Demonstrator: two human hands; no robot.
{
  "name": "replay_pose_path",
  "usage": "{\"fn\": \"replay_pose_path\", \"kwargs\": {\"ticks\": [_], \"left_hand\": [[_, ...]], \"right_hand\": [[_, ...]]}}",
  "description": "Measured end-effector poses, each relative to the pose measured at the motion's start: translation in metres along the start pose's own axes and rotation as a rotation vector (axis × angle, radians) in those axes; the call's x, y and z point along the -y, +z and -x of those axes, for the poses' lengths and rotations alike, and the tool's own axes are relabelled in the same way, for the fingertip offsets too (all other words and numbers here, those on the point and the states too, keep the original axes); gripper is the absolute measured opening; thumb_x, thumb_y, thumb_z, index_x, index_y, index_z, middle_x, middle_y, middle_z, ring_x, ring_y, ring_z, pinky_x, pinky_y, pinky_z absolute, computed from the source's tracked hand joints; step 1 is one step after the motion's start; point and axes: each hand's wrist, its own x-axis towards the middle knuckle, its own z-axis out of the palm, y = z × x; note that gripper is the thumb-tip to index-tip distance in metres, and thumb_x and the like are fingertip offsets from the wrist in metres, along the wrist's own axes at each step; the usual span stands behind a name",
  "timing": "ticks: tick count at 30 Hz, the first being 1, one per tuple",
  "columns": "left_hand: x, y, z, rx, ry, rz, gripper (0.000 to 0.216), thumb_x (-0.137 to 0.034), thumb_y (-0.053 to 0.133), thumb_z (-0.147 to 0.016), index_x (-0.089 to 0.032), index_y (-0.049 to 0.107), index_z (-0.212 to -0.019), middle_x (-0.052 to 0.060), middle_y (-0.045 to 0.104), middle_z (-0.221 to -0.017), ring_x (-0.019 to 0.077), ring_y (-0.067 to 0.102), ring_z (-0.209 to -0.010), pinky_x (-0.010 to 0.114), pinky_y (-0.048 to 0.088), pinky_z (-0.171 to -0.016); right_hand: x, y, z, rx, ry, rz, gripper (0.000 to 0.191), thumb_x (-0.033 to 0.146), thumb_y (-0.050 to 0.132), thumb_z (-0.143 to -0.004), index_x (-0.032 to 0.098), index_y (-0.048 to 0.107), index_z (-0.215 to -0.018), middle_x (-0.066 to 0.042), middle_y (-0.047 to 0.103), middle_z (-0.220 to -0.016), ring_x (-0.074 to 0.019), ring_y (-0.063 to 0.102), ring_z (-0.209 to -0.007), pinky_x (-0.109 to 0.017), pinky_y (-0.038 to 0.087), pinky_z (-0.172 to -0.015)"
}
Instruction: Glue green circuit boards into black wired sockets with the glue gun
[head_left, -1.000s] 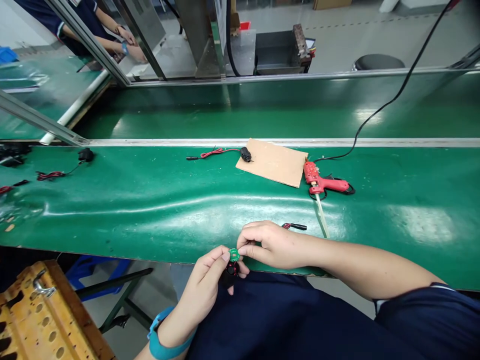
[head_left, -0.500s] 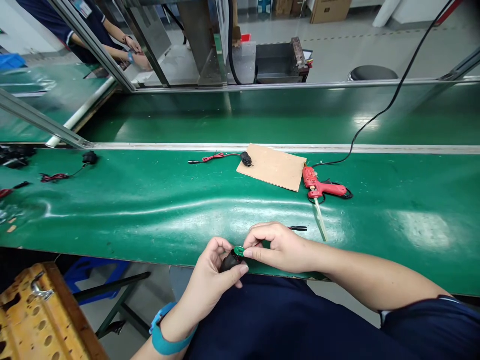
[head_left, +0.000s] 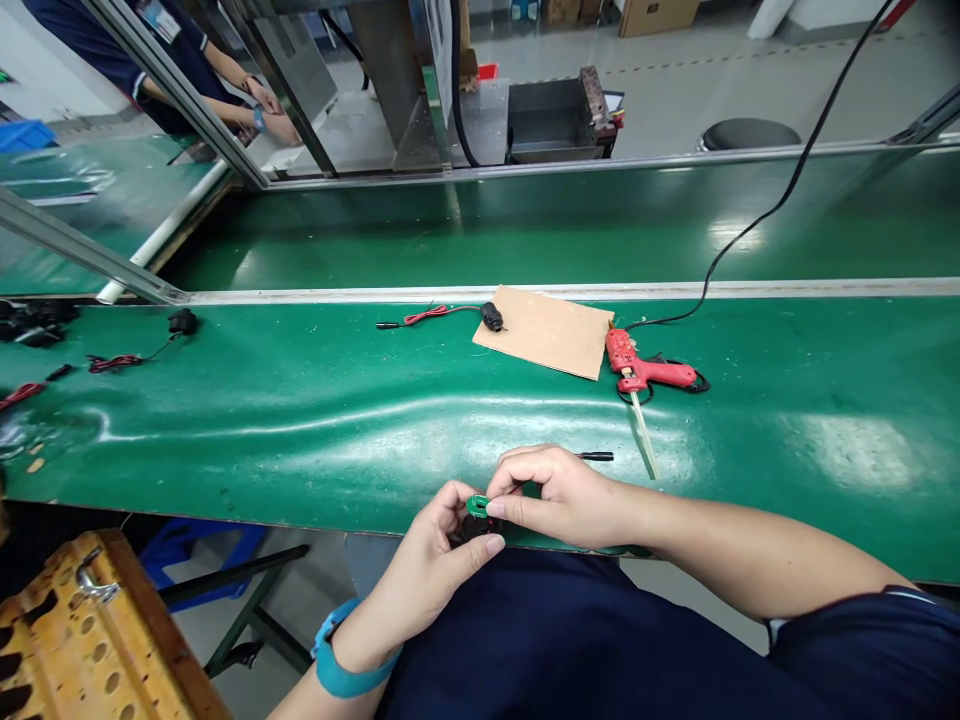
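My left hand [head_left: 442, 555] is closed around a small black round housing [head_left: 474, 527], partly hidden by the fingers. Just above the housing's opening, my right hand [head_left: 551, 495] pinches a small green circuit board [head_left: 477, 505] between thumb and forefinger. A thin wire passes under the right hand, and a black connector [head_left: 596, 456] shows beyond it on the green bench. Farther back, a red glue gun [head_left: 646, 370] with a clear glue stick lies at the right end of a cardboard sheet [head_left: 551, 335].
A black part [head_left: 492, 316] with a red-black lead rests on the cardboard's left edge. More wired black parts [head_left: 182, 322] lie at left. The glue gun's cord [head_left: 772, 210] rises to the upper right. A yellow perforated crate [head_left: 97, 640] stands lower left; a co-worker's hands [head_left: 266, 110] show upper left.
My left hand has shifted slightly right and turned the black housing, so its opening shows more under the green board. The right hand stays nearly still, still pinching the board.
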Motion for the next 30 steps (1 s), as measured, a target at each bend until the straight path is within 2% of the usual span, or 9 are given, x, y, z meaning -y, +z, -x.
{"fn": "replay_pose_path", "kwargs": {"ticks": [4,7,12,15,18,21,24,27,30], "left_hand": [[-0.006,-0.009,0.005,0.181,0.02,-0.015,0.021,-0.032,0.062,-0.097,-0.019,0.067,-0.113,0.008,0.066,-0.105,0.0218,0.056,-0.099,0.034,0.043,-0.092],[-0.002,-0.011,0.006,0.263,0.044,0.149,0.03,-0.041,0.052,-0.1,-0.017,0.064,-0.114,0.009,0.067,-0.095,0.0228,0.057,-0.09,0.037,0.044,-0.085],[0.005,-0.008,0.006,0.203,0.043,0.137,0.026,-0.039,0.066,-0.094,-0.022,0.055,-0.11,0.002,0.063,-0.084,0.0161,0.052,-0.075,0.031,0.041,-0.074],[0.002,-0.006,0.005,0.163,0.058,0.084,0.019,-0.039,0.056,-0.1,-0.02,0.058,-0.103,0.003,0.062,-0.087,0.0164,0.054,-0.076,0.031,0.044,-0.074],[0.001,-0.003,0.001,0.1,0.061,0.021,0.028,-0.04,0.049,-0.103,-0.018,0.061,-0.09,0.004,0.062,-0.082,0.0161,0.054,-0.072,0.03,0.045,-0.07],[0.0,-0.001,-0.004,0.025,0.026,-0.008,0.032,-0.04,0.051,-0.103,-0.017,0.063,-0.083,0.003,0.063,-0.075,0.0149,0.054,-0.066,0.029,0.045,-0.067],[-0.007,-0.005,-0.009,-0.039,-0.025,0.144,0.032,-0.042,0.056,-0.099,-0.017,0.065,-0.082,0.005,0.064,-0.075,0.0157,0.054,-0.064,0.029,0.047,-0.06],[-0.022,-0.019,-0.01,-0.219,0.03,0.308,0.029,-0.041,0.064,-0.094,-0.017,0.065,-0.079,0.005,0.063,-0.074,0.0179,0.056,-0.069,0.027,0.049,-0.055],[-0.036,-0.033,-0.01,-0.442,0.228,0.324,0.027,-0.043,0.071,-0.087,-0.018,0.066,-0.078,0.003,0.062,-0.067,0.0191,0.058,-0.069,0.024,0.047,-0.047]], "right_hand": [[-0.001,-0.002,-0.002,0.02,0.034,-0.027,0.013,0.024,0.067,-0.094,0.016,0.071,-0.085,-0.001,0.068,-0.081,-0.0133,0.062,-0.076,-0.026,0.05,-0.076],[-0.003,-0.002,-0.003,0.03,0.073,-0.02,0.013,0.026,0.068,-0.093,0.016,0.071,-0.085,-0.001,0.068,-0.081,-0.0133,0.062,-0.076,-0.026,0.05,-0.075],[-0.006,-0.003,-0.001,0.048,0.087,-0.049,0.019,0.033,0.069,-0.094,0.015,0.072,-0.089,-0.002,0.07,-0.084,-0.0148,0.063,-0.078,-0.027,0.051,-0.075],[-0.009,0.0,-0.002,0.076,0.109,-0.098,0.026,0.04,0.069,-0.094,0.015,0.071,-0.089,-0.003,0.072,-0.085,-0.0151,0.065,-0.079,-0.027,0.052,-0.075],[-0.011,0.003,-0.005,0.088,0.103,-0.074,0.024,0.039,0.067,-0.095,0.015,0.07,-0.089,-0.003,0.072,-0.084,-0.0147,0.066,-0.078,-0.027,0.053,-0.074],[-0.015,-0.009,-0.003,0.047,-0.007,0.171,0.017,0.032,0.064,-0.096,0.016,0.07,-0.096,-0.005,0.071,-0.092,-0.0169,0.066,-0.087,-0.031,0.053,-0.082],[-0.021,-0.052,0.017,-0.141,-0.065,0.707,0.022,0.021,0.058,-0.095,0.017,0.068,-0.115,-0.013,0.067,-0.121,-0.0265,0.059,-0.115,-0.044,0.045,-0.101],[-0.032,-0.105,0.047,-0.402,0.203,1.237,0.048,0.006,0.049,-0.087,0.014,0.059,-0.134,-0.02,0.054,-0.142,-0.0352,0.048,-0.13,-0.053,0.037,-0.106],[-0.051,-0.14,0.069,-0.46,0.374,1.395,0.065,0.004,0.049,-0.08,0.01,0.049,-0.144,-0.025,0.046,-0.149,-0.0397,0.046,-0.13,-0.056,0.035,-0.105]]}}
